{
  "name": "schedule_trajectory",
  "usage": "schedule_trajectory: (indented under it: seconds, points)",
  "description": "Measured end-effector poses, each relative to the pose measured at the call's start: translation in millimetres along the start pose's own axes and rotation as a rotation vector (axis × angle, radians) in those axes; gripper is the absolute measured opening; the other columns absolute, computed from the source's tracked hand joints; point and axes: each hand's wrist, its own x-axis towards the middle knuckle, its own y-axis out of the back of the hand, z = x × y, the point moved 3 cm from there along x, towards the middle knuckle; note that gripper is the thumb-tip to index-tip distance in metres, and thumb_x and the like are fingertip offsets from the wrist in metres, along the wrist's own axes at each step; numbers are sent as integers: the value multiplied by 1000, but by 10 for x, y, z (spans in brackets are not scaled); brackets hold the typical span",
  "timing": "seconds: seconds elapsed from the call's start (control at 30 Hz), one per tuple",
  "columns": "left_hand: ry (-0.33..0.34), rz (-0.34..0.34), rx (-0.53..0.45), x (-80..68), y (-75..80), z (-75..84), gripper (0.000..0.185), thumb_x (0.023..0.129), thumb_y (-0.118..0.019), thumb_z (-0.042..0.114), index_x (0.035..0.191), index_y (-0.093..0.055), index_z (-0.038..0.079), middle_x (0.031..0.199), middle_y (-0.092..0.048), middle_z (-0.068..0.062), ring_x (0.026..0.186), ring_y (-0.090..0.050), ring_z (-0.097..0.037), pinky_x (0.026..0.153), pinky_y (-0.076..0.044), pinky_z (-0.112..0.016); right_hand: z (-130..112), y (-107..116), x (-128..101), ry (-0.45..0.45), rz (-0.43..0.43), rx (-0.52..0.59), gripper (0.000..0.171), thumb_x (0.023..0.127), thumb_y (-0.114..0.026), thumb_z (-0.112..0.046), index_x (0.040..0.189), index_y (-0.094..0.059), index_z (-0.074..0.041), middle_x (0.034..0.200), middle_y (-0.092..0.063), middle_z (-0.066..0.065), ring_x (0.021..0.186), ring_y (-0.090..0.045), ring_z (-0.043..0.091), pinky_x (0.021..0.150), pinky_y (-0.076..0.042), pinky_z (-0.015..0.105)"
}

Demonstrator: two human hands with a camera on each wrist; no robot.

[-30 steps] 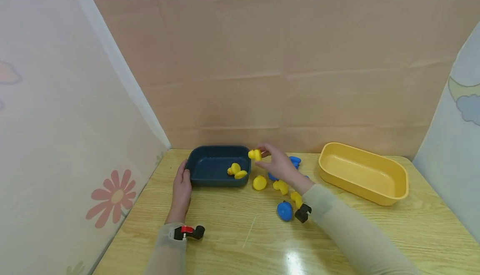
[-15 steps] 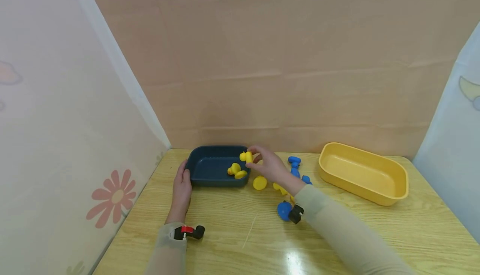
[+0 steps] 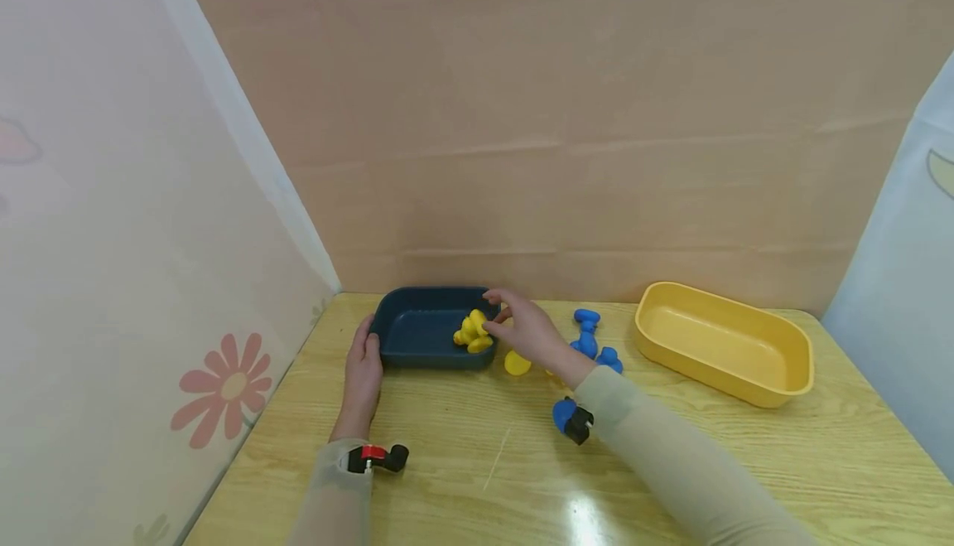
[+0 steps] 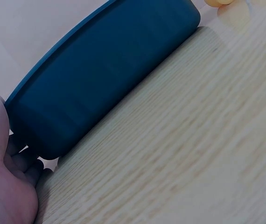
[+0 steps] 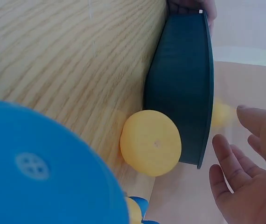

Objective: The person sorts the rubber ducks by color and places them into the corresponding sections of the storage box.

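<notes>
- Cardboard-brown panels are seen behind a pale wooden table (image 3: 462, 480), with a flower-printed white sheet hung at 9 o'clock and a light blue sheet at 3 o'clock.
- At about 11 o'clock on the table a dark blue oblong plastic tray (image 3: 417, 326) is found; in its right end small yellow rubber ducks (image 3: 472, 332) are piled together.
- The left hand (image 3: 363, 376) is laid against the tray's left end wall, its fingers straight and nothing clasped; in the left wrist view the palm (image 4: 2, 186) is pressed to the same tray (image 4: 100, 74).
- The right hand (image 3: 522, 330) is held over the tray's right rim, just beside the ducks; its fingers (image 5: 235, 163) are shown spread and relaxed in the right wrist view, with nothing gripped.
- A yellow duck (image 3: 516, 362) is left on the table just outside the tray's right wall, seen also from the right wrist (image 5: 150, 142).
- Blue rubber toys (image 3: 590, 339) are scattered at 3 o'clock of that hand, and one more blue toy (image 3: 561, 413) lies beside the right sleeve.
- A yellow oblong plastic tray (image 3: 723, 347) stands well apart at 2 o'clock.
</notes>
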Motion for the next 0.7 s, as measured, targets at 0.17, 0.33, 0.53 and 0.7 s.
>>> schedule_trajectory:
  seconds: [0.17,0.33,0.53,0.7]
  points:
    - [-12,1,5,14,2,6,54,121,-36,25,174,-35,13,179,-31,-12,167,-22,-34,134,-19,-56,2,55,8,-13,8,-1,53,106,-78,-22,155,-60,-13,150,-64,10,114,-72,25,88,-63,44]
    - [-15,-2,11,16,9,18,54,121,-36,27,174,-35,12,179,-31,-12,167,-22,-33,134,-20,-55,37,126,-10,-30,14,17,53,107,-78,-23,156,-60,-15,152,-63,8,118,-71,25,88,-63,44]
    - [-13,1,16,14,10,12,54,121,-36,27,174,-36,14,178,-32,-12,167,-23,-33,134,-20,-55,118,200,-39,9,26,4,53,107,-77,-22,157,-59,-15,154,-62,9,119,-71,26,92,-63,46]
    - [-5,-1,19,14,9,0,54,121,-36,29,174,-36,16,179,-31,-11,167,-22,-33,134,-19,-55,146,261,-96,16,34,-29,52,107,-77,-23,156,-59,-17,153,-63,9,119,-71,26,93,-63,47]
